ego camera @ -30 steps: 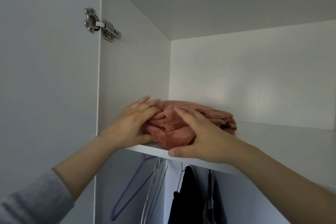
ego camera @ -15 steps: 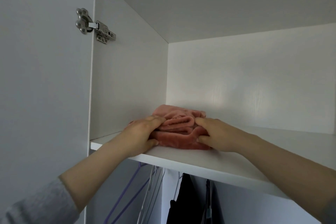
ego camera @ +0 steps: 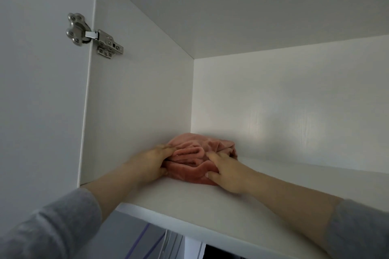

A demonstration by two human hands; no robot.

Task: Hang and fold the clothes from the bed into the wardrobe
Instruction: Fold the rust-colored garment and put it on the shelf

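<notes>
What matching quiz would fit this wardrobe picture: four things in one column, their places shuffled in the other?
Things:
1. folded pink plush garment
2. silver metal hinge
3. thin purple hanger
4. right hand

Places:
A. below the white shelf
B. between the door and the left wall
C. holding the garment's right side
D. on the shelf, near its back left corner

Pairs: 1-D, 2-B, 3-A, 4-C.
</notes>
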